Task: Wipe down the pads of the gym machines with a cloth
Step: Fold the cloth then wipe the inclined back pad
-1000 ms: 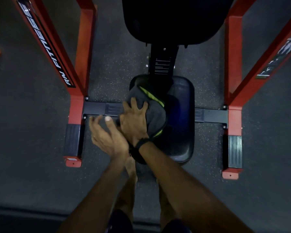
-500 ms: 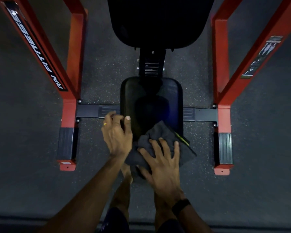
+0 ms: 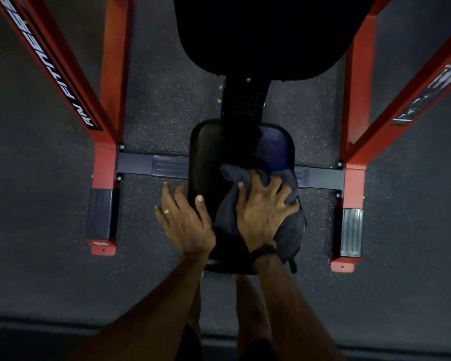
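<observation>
A black seat pad (image 3: 211,157) sits low in the middle of the head view, with a larger black back pad (image 3: 258,35) above it. A dark grey cloth (image 3: 225,214) lies bunched on the right half of the seat pad and hangs over its right edge. My right hand (image 3: 263,214) presses on the cloth with fingers spread and curled into the fabric. My left hand (image 3: 182,222) rests on the seat pad's left edge, thumb on top and fingers down the side.
Red frame uprights stand on both sides, the left upright (image 3: 104,162) and the right upright (image 3: 354,178), joined by a dark crossbar (image 3: 141,165) under the seat. Ribbed foot plates (image 3: 352,230) sit at the frame feet. Speckled rubber floor (image 3: 37,204) surrounds the machine. My legs show below.
My right hand swept the cloth from the seat's left side to its front edge, then up onto the right half. My left hand settled onto the pad's left edge.
</observation>
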